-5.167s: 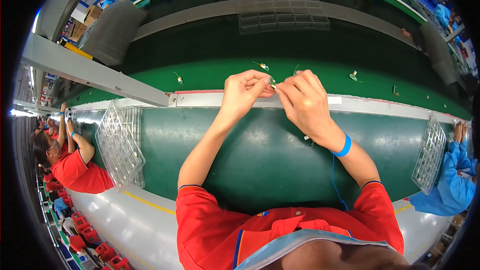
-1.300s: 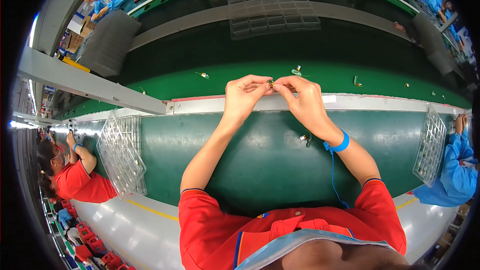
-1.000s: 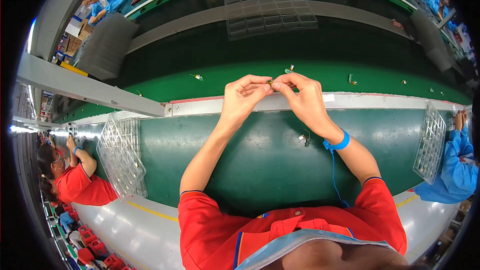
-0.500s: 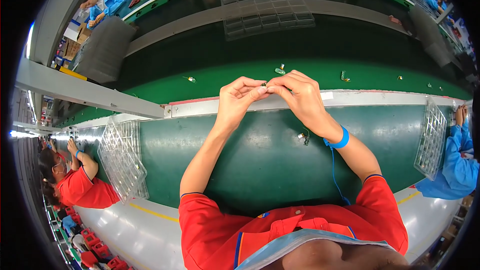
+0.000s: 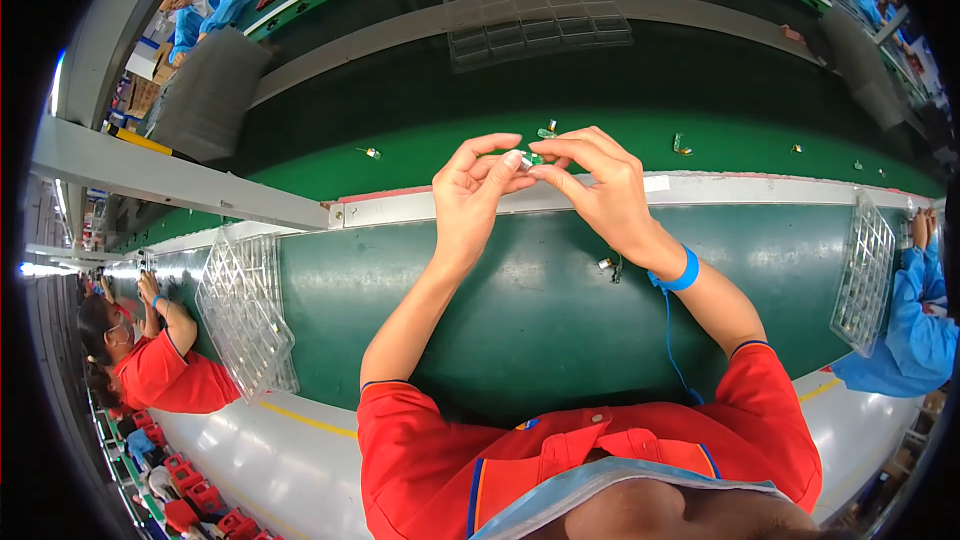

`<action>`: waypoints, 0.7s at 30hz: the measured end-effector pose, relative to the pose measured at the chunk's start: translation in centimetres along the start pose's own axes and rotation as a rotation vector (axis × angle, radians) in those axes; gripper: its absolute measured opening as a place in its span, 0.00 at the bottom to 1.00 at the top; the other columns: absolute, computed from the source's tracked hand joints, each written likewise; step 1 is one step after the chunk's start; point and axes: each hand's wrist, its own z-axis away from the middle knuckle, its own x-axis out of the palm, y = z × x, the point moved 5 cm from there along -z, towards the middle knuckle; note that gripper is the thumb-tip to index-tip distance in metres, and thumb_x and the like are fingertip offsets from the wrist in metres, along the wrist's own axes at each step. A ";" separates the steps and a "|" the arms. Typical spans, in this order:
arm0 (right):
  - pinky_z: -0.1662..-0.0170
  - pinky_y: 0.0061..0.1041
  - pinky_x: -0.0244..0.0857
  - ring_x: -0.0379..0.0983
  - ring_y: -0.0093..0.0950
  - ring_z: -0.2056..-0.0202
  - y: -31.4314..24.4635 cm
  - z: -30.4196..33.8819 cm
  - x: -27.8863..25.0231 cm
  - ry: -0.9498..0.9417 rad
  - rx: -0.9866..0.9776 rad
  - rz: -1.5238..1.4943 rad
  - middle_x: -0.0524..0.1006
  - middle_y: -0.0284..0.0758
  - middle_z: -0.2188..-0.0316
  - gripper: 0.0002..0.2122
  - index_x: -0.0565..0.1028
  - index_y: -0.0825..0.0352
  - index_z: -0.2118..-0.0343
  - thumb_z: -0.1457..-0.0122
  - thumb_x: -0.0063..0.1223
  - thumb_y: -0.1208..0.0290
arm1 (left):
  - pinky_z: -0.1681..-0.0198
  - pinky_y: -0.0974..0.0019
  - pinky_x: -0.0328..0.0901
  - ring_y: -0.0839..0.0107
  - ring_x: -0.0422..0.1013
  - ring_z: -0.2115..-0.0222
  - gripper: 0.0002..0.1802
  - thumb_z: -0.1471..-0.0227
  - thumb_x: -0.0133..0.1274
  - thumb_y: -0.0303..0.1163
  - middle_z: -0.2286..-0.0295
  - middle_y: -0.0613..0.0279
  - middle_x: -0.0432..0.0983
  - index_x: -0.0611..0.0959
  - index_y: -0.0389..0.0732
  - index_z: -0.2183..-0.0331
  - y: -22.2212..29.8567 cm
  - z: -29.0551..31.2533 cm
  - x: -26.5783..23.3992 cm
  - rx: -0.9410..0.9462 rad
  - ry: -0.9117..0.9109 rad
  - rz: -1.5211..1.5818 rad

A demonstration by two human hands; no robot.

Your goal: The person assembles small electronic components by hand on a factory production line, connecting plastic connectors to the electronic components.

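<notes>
Between my hands is a small green circuit board (image 5: 534,158) with a silvery part, held over the pale rail at the belt's near edge. My left hand (image 5: 468,185) pinches it between thumb and fingers from the left. From the right, the thumb and forefinger of my right hand (image 5: 602,180) close on its other side. Fingers cover part of the board. A blue wrist strap (image 5: 682,275) with a cord circles my right wrist. Below my right hand, another small board with a silvery part and wires (image 5: 611,266) lies on the green bench (image 5: 480,310).
Several small boards, one just beyond my hands (image 5: 547,129), lie spread along the green belt (image 5: 310,162). A clear compartment tray (image 5: 535,15) lies farther back. Clear trays lean at left (image 5: 245,315) and right (image 5: 862,275). A grey metal beam (image 5: 190,180) crosses at left. Co-workers sit on both sides.
The board in my fingers has turned, so more of its green face and silvery part shows. My fingers have opened out a little around it. Boards on the belt have shifted slightly left.
</notes>
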 end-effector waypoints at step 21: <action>0.59 0.25 0.75 0.78 0.27 0.64 -1.5 0.9 -0.2 -0.250 0.657 -0.951 0.79 0.41 0.66 0.10 0.76 0.75 0.61 0.45 0.58 0.79 | 0.64 0.64 0.75 0.59 0.79 0.65 0.13 0.61 0.64 0.20 0.69 0.53 0.81 0.83 0.33 0.67 5.7 2.0 0.9 0.977 -0.222 -0.626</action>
